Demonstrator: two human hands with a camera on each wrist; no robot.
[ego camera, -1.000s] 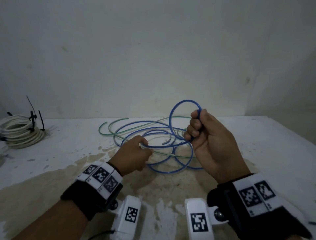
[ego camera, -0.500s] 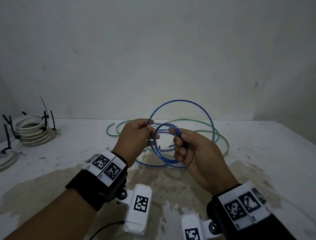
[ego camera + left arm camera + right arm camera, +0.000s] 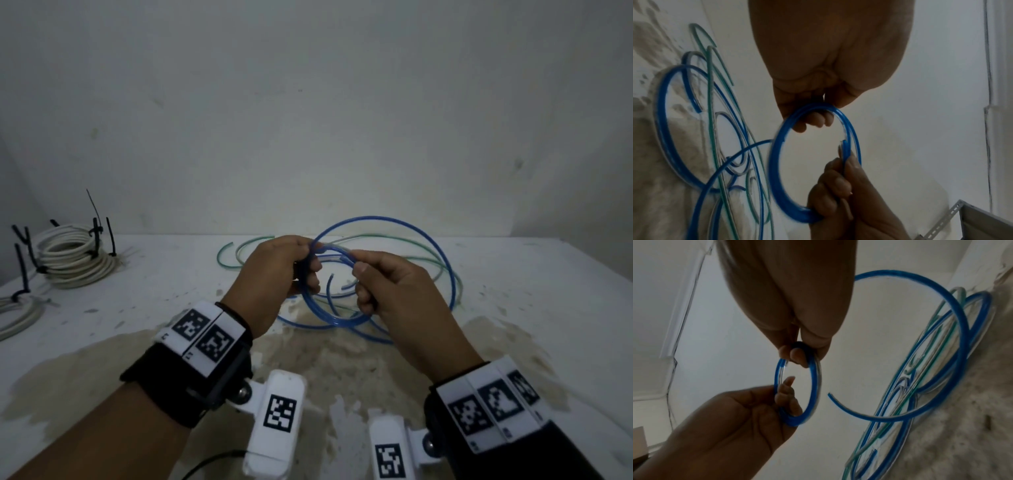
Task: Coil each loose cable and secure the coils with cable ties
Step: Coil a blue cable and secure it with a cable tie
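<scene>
A blue cable (image 3: 342,317) is partly wound into a small coil (image 3: 777,164) held above the table between both hands. My left hand (image 3: 308,263) grips the coil's left side, fingers curled through it (image 3: 813,121). My right hand (image 3: 359,277) pinches the opposite side between thumb and fingers (image 3: 797,356). A wider blue loop (image 3: 376,218) arches up behind the hands and runs down to loose turns on the table. A short free end (image 3: 831,395) of blue cable curves beside the coil. A thin green cable (image 3: 239,248) lies tangled under the blue one.
At the far left of the white table (image 3: 548,274) sit white cable coils (image 3: 75,263) bound with black cable ties (image 3: 97,229). Part of another white coil (image 3: 20,315) lies at the left edge. A brown stain (image 3: 325,359) covers the table in front of me.
Both hands lifted off the table and came together on the small blue coil. A large blue loop has risen behind them, and the loose turns on the table have shifted right.
</scene>
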